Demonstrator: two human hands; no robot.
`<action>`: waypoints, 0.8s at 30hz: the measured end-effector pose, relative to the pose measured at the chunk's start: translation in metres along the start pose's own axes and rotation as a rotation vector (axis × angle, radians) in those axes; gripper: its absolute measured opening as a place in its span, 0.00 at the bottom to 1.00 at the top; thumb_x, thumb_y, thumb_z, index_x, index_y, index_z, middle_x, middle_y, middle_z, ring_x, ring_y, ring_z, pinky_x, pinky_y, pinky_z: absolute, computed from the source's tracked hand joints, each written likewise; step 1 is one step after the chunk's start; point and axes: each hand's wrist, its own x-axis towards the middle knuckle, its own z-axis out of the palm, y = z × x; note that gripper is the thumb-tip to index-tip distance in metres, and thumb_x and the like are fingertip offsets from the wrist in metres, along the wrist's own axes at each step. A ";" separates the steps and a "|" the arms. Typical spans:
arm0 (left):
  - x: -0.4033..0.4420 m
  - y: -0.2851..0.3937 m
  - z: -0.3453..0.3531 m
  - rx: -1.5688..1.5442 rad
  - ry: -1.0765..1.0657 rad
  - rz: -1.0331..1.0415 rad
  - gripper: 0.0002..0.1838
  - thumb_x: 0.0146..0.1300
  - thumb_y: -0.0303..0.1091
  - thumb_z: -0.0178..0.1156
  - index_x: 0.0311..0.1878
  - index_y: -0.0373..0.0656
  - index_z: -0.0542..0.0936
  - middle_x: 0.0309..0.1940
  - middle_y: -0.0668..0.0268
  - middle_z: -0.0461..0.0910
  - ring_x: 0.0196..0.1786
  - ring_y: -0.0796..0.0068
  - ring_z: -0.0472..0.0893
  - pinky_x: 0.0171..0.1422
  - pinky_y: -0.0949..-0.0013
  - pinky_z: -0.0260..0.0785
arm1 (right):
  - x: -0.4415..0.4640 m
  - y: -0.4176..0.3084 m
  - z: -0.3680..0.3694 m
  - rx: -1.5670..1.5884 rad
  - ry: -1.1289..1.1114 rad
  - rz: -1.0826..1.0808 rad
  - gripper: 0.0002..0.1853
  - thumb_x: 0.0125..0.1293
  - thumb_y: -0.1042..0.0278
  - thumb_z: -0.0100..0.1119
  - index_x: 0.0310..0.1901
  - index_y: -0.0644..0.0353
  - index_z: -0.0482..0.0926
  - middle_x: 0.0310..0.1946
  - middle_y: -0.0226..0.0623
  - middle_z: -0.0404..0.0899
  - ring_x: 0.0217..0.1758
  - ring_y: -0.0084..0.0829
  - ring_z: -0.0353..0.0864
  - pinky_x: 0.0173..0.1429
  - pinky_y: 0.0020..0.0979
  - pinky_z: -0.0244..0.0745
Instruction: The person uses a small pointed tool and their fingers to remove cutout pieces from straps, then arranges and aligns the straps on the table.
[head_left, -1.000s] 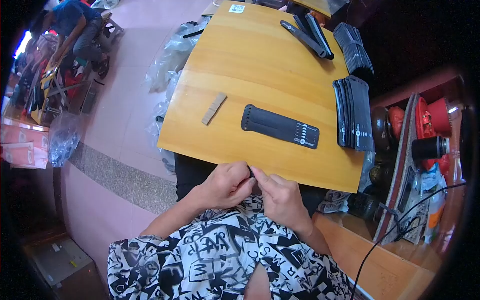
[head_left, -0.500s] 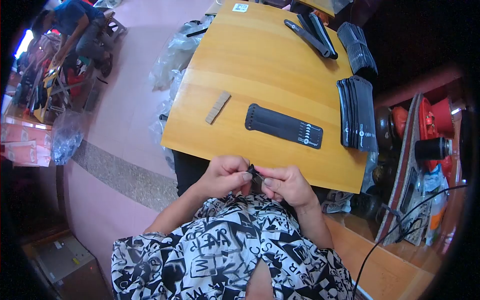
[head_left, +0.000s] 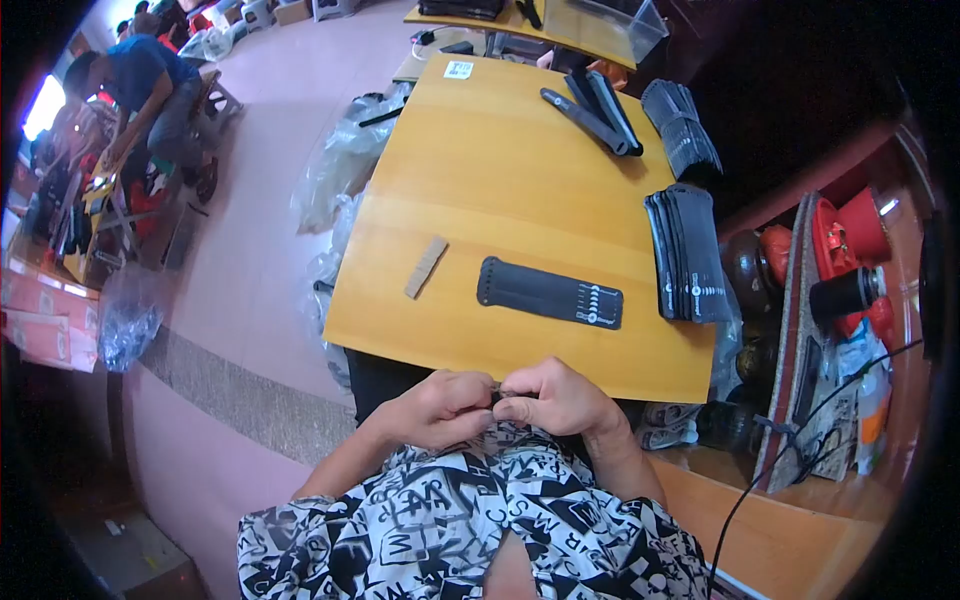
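Observation:
Just off the near edge of the yellow wooden table, my left hand and my right hand meet in front of my body. Both have their fingers closed around something small and dark, mostly hidden between them. Beyond my hands a flat black strip with white print lies on the table. To its left is a narrow brown piece. A stack of black printed pieces rests at the table's right edge.
Farther back lie another black bundle and several dark strips. Clear plastic bags hang along the left side. A cluttered shelf with a black cable stands right. A person sits bent over at the far left.
The view has tilted up, showing more beyond the table. My fingertips have come closer together, and the small dark item between them is now mostly covered.

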 end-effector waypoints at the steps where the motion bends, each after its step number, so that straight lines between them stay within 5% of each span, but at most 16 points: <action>1: 0.000 0.002 -0.002 -0.162 0.033 -0.091 0.05 0.56 0.25 0.54 0.27 0.36 0.69 0.22 0.62 0.69 0.27 0.67 0.74 0.29 0.68 0.66 | 0.000 -0.004 -0.001 0.009 -0.018 -0.019 0.12 0.59 0.66 0.59 0.24 0.66 0.76 0.15 0.35 0.72 0.20 0.20 0.70 0.26 0.26 0.67; 4: -0.002 0.006 0.003 -0.615 0.208 -0.373 0.10 0.57 0.27 0.57 0.24 0.37 0.67 0.21 0.67 0.69 0.27 0.76 0.73 0.29 0.75 0.66 | 0.006 -0.015 0.001 0.048 0.096 -0.032 0.12 0.60 0.68 0.57 0.22 0.64 0.75 0.14 0.29 0.71 0.19 0.17 0.68 0.24 0.23 0.64; 6: 0.004 0.005 0.006 -0.374 0.294 -0.148 0.10 0.56 0.27 0.59 0.25 0.37 0.67 0.21 0.65 0.71 0.25 0.76 0.73 0.27 0.75 0.65 | 0.013 -0.016 -0.004 0.124 0.155 0.010 0.13 0.61 0.68 0.56 0.21 0.64 0.73 0.14 0.30 0.69 0.18 0.16 0.65 0.22 0.24 0.61; 8: 0.004 0.002 -0.001 -0.003 0.279 0.030 0.09 0.55 0.24 0.59 0.27 0.37 0.68 0.23 0.63 0.72 0.21 0.76 0.71 0.26 0.74 0.63 | 0.020 -0.022 -0.008 -0.002 0.139 -0.166 0.13 0.62 0.68 0.55 0.21 0.65 0.73 0.14 0.31 0.69 0.19 0.17 0.65 0.22 0.24 0.61; 11: -0.001 0.004 -0.013 0.088 0.348 -0.018 0.05 0.59 0.27 0.55 0.31 0.37 0.70 0.26 0.63 0.73 0.25 0.74 0.74 0.27 0.73 0.67 | 0.035 -0.026 -0.005 -0.016 0.135 -0.248 0.11 0.62 0.68 0.54 0.25 0.67 0.74 0.15 0.36 0.71 0.19 0.23 0.67 0.25 0.28 0.64; 14: 0.001 0.009 -0.017 -0.359 0.854 -0.121 0.04 0.59 0.26 0.51 0.29 0.37 0.71 0.25 0.63 0.73 0.25 0.77 0.75 0.23 0.76 0.69 | 0.051 -0.027 -0.003 -0.111 0.285 -0.433 0.11 0.62 0.70 0.52 0.25 0.65 0.72 0.15 0.32 0.69 0.19 0.21 0.67 0.23 0.26 0.64; 16: -0.012 0.006 -0.054 -0.283 1.220 -0.024 0.07 0.61 0.32 0.50 0.32 0.40 0.73 0.25 0.69 0.73 0.26 0.82 0.73 0.23 0.80 0.67 | 0.045 -0.027 -0.014 0.318 0.572 -0.540 0.12 0.64 0.69 0.52 0.23 0.62 0.71 0.14 0.26 0.67 0.18 0.17 0.66 0.21 0.21 0.62; 17: -0.025 -0.004 -0.089 -0.522 1.536 0.056 0.04 0.62 0.29 0.48 0.31 0.43 0.70 0.24 0.70 0.71 0.19 0.82 0.68 0.23 0.80 0.63 | 0.037 -0.032 -0.030 0.521 0.714 -0.526 0.12 0.65 0.67 0.51 0.24 0.60 0.73 0.14 0.24 0.66 0.18 0.15 0.65 0.20 0.19 0.61; 19: -0.064 0.009 -0.125 -0.340 1.341 0.070 0.07 0.66 0.30 0.46 0.31 0.42 0.70 0.22 0.69 0.70 0.20 0.82 0.67 0.23 0.80 0.61 | 0.032 -0.057 -0.067 0.389 0.768 -0.413 0.13 0.65 0.66 0.52 0.24 0.62 0.73 0.13 0.26 0.67 0.15 0.14 0.63 0.19 0.18 0.57; 20: -0.049 0.024 -0.120 -0.245 1.566 0.054 0.08 0.66 0.30 0.46 0.31 0.40 0.69 0.22 0.67 0.71 0.20 0.82 0.68 0.23 0.81 0.61 | 0.046 -0.055 -0.074 0.295 0.791 -0.352 0.14 0.65 0.65 0.53 0.24 0.62 0.73 0.14 0.27 0.68 0.15 0.14 0.62 0.18 0.17 0.55; 24: -0.081 0.028 -0.143 -0.082 1.701 0.128 0.07 0.66 0.29 0.47 0.32 0.38 0.71 0.23 0.64 0.74 0.22 0.79 0.72 0.24 0.79 0.64 | 0.100 -0.043 -0.102 0.323 0.693 -0.416 0.13 0.65 0.66 0.53 0.24 0.61 0.73 0.14 0.26 0.67 0.15 0.14 0.62 0.18 0.18 0.54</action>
